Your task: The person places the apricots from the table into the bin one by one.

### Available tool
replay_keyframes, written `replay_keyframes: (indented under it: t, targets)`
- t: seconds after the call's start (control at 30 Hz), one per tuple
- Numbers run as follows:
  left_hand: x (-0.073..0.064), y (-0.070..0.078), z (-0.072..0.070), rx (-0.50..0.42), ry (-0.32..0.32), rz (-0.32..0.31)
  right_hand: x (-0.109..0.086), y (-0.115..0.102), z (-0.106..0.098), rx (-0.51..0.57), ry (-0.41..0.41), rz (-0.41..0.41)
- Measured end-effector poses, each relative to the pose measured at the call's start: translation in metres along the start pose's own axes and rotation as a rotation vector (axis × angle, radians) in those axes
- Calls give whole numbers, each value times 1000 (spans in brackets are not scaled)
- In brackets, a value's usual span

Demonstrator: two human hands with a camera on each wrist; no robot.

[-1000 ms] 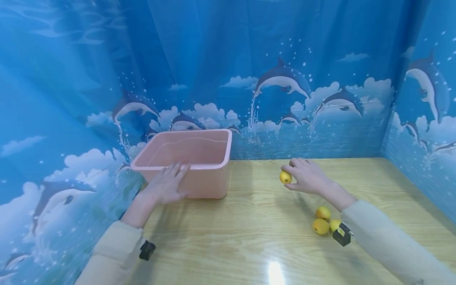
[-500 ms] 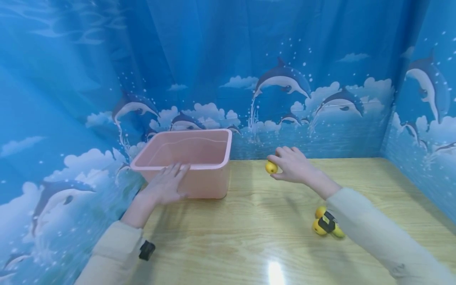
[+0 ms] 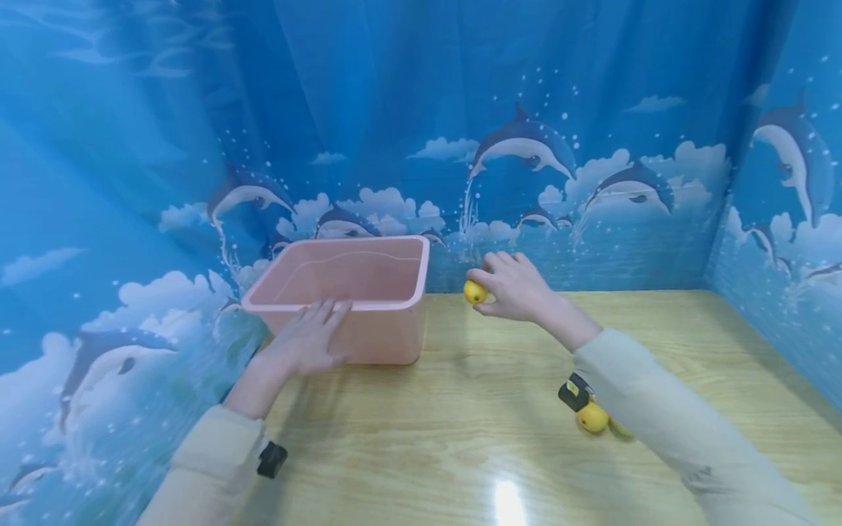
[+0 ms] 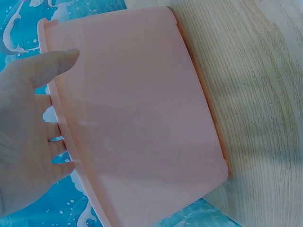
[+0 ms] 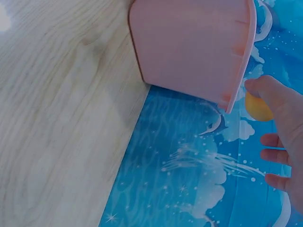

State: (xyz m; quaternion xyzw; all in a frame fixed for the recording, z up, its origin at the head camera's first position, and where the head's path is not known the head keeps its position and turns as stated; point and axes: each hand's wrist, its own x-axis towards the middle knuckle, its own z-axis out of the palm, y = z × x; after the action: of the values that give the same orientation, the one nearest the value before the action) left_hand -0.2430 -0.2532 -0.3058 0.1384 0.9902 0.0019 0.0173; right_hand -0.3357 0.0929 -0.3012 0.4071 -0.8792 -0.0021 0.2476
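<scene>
My right hand (image 3: 516,286) pinches a small round yellow fruit (image 3: 475,292) between thumb and fingers, in the air to the right of a pink plastic bin (image 3: 368,332). In the right wrist view the fruit (image 5: 258,107) shows orange-yellow beside the thumb, close to the bin's rim (image 5: 242,75) in that picture. The left hand (image 3: 305,340) rests at the bin's near rim, its straight fingers spread over the edge. From the left wrist, the thumb (image 4: 57,64) lies along the outer wall (image 4: 137,109) and the fingertips reach the rim.
More yellow fruit (image 3: 593,418) lies on the wooden table (image 3: 427,438) at right, partly covered by the right sleeve (image 3: 658,394) and a black wrist device (image 3: 574,392). A blue dolphin-print curtain (image 3: 592,219) stands behind and along both sides.
The right hand has moved left and away from me with the yellow fruit, drawing closer to the bin. The left hand and the bin hold their place.
</scene>
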Motion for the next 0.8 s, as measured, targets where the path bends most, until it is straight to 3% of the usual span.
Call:
replay_keyframes:
  t: [0.4, 0.8]
  targets:
    - [1, 0, 0, -4, 5, 3, 38, -11, -10, 35, -56, 63]
    - [1, 2, -4, 5, -21, 2, 67, -33, -17, 62, -134, 68]
